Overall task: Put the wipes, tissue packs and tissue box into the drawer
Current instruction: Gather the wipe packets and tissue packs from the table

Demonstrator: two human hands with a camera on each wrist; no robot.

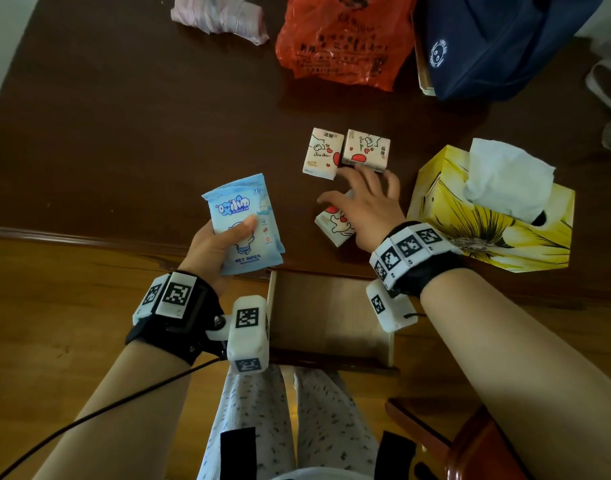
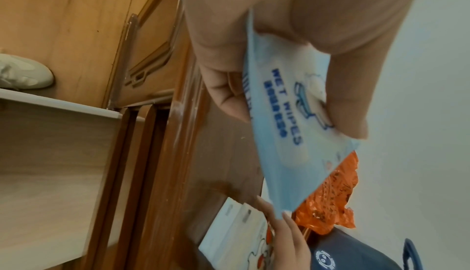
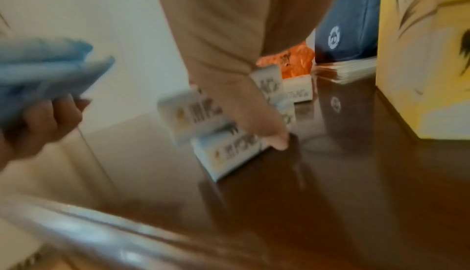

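Nearest us, our legs [image 1: 286, 427] run out of the picture at the bottom edge. Above them the open drawer [image 1: 328, 317] is partly covered by our wrist bands. On the dark table [image 1: 124, 133] the yellow tissue box [image 1: 487, 233] stands to the right, a sheet sticking up. Our left hand [image 1: 214, 251] grips the blue wipes pack [image 1: 243, 223] above the table edge, thumb clamped across its face. Our right hand [image 1: 370, 209] spreads its fingers over one tissue pack [image 1: 332, 223], mostly hiding it; we cannot tell whether it grips. Two more tissue packs [image 1: 345, 152] lie just beyond the fingertips. The right wrist view is blurred.
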